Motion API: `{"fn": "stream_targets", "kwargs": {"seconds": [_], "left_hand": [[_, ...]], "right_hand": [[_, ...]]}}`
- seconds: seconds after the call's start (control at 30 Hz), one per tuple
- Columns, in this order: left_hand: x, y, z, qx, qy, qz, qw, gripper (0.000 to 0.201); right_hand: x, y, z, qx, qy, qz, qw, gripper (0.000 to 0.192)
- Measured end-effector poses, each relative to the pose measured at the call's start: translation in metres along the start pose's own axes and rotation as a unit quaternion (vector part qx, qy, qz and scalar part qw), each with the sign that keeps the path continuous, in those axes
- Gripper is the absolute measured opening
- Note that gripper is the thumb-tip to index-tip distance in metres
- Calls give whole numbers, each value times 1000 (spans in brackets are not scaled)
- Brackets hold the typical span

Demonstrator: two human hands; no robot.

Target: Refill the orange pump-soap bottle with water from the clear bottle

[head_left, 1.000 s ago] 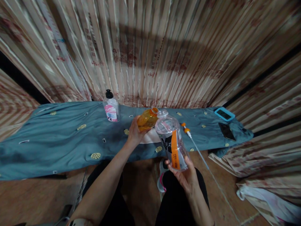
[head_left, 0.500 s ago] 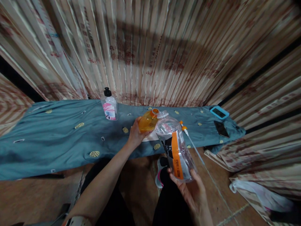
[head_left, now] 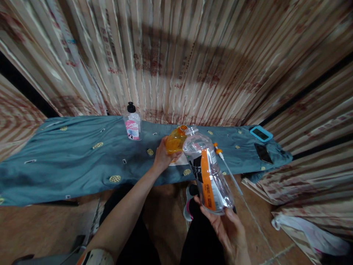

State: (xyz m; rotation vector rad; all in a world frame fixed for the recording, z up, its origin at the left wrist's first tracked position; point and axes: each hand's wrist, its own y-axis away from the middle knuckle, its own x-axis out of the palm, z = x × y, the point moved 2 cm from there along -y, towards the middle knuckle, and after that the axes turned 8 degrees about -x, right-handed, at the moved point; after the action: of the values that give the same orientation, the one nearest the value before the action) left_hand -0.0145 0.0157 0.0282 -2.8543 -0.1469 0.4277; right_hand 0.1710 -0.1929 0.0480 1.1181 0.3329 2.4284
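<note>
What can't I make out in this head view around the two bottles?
- Orange bottle: lower half hidden by the left hand.
- Clear bottle: base covered by the right hand; label print too small.
- Whether the two bottle mouths touch: they overlap.
- Pump bottle: label too small.

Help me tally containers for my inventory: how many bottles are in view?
3. An orange bottle in the left hand, a large clear bottle in the right hand, and a pink-labelled bottle standing on the blue cloth.
</note>
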Motion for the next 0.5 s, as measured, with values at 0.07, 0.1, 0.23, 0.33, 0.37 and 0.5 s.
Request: {"fn": "stream_targets", "kwargs": {"seconds": [0.07,0.1,0.23,0.33,0.37,0.5], "left_hand": [[-1,0,-1,-2,-1,3,1000,59],[-1,0,-2,-4,-3,4,1000,59],[-1,0,-1,-5,-3,4,1000,59],[-1,-1,1,3,5,1,1000,59],[-1,-1,1,3,6,2,1000,60],[-1,-1,3,3,-11,-3,1000,61]], "right_hand": [[-3,-1,-2,1,8,25,1000,66],[-5,-1,-3,-1,15,38,999,58],[-8,-5,-6,-23,38,79,996,51],[-15,-10,-9,-43,44,90,994,52],[-19,-12,-11,-52,45,92,993,52],[-36,-18,-15,-85,49,105,990,49]]}}
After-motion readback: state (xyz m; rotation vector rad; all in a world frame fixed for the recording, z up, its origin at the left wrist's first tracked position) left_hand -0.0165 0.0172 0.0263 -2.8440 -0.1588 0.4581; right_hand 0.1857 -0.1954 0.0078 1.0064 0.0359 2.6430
